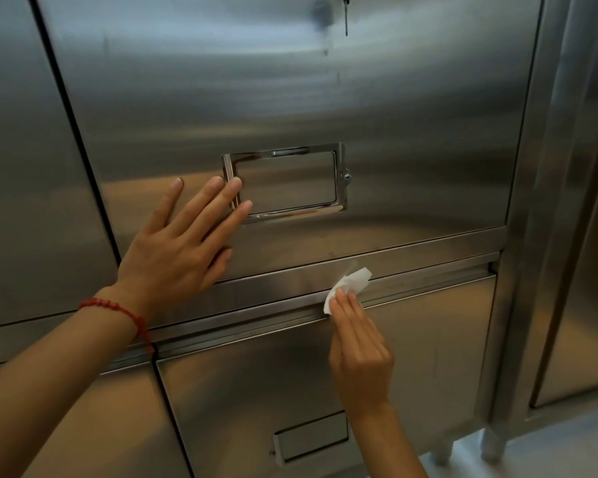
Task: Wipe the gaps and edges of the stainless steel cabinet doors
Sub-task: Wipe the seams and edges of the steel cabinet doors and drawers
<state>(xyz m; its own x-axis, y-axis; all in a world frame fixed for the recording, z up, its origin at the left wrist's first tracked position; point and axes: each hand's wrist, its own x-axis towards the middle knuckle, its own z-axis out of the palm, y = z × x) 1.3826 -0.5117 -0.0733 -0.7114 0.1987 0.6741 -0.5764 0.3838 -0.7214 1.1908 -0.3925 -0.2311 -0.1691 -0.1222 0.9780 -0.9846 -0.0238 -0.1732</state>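
Here, a white wipe crumpled against the horizontal rail between the upper cabinet door and the lower cabinet door, right at the gap along the lower door's top edge. Pressed there by the right hand, fingers extended together and pushing the wipe onto the steel, part of it tucked beneath the fingertips; thumb hidden, so cannot tell whether also pinched. Left hand flat on the upper cabinet door, fingers straight and spread, two fingertips overlapping the left edge of the chrome recessed handle. Red beaded bracelet around the left wrist. Second recessed handle low on the lower door. Dark vertical gap to the left, beside a neighbouring door. Cabinet legs on a pale floor at lower right.
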